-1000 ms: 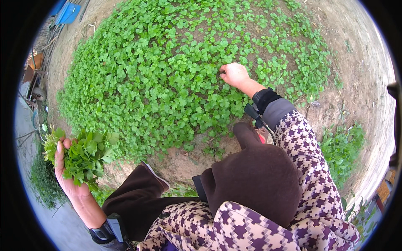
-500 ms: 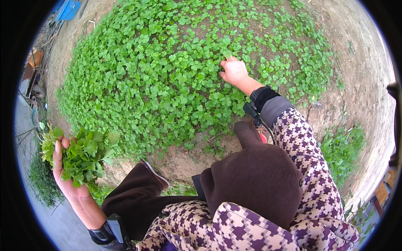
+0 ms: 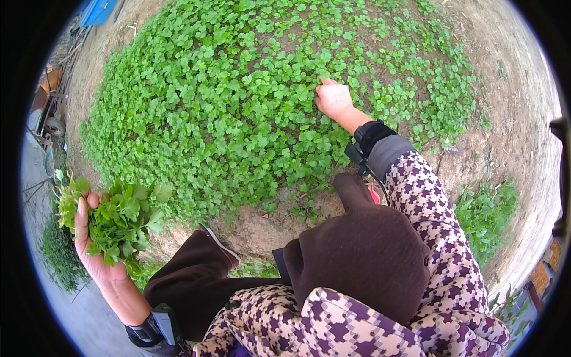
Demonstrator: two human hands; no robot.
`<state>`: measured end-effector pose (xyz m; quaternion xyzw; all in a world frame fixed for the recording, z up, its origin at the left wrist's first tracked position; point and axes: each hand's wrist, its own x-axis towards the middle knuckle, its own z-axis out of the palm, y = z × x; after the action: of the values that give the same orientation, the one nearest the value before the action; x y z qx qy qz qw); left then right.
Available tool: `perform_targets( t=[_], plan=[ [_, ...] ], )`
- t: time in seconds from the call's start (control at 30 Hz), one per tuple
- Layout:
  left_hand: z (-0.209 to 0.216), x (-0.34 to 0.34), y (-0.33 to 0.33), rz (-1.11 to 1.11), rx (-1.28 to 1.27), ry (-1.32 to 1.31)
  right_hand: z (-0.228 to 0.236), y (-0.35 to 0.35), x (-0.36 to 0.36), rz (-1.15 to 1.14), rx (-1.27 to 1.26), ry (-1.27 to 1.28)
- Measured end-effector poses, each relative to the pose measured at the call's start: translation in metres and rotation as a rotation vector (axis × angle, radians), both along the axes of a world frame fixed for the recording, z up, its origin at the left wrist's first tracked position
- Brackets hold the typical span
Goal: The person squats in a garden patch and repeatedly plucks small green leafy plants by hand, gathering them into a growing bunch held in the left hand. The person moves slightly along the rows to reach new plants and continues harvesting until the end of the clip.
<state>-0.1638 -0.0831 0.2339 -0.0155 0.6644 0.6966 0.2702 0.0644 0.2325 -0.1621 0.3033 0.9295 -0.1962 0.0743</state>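
Head view, greens, inside left grip

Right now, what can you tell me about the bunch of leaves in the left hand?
The bunch of leaves is loose and fresh-looking, with notched, bright green leaves spreading to the right. Its left end is paler and yellowish; whether stems show there is hard to tell. The left hand grips it, covering part of it. It is held beside the lower left edge of the low green plants in the view.
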Motion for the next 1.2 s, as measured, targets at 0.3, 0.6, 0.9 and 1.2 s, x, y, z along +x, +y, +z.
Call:
perform_targets(
  t=[0.3, 0.6, 0.9, 1.2],
  plan=[
    [-0.001, 0.001, 0.002, -0.013, 0.013, -0.006, -0.005, -0.001, -0.002, 0.011, 0.077, -0.008],
    [0.002, 0.003, 0.000, 0.028, 0.002, 0.020, 0.021, 0.016, 0.028, -0.176, -0.100, 0.250],
    [0.007, 0.011, 0.000, -0.002, 0.041, 0.030, 0.070, 0.029, 0.088, -0.667, -0.816, 0.570],
    [0.010, 0.022, 0.002, -0.008, 0.060, 0.016, 0.126, -0.077, 0.101, -0.023, -1.341, 0.185]
  ],
)
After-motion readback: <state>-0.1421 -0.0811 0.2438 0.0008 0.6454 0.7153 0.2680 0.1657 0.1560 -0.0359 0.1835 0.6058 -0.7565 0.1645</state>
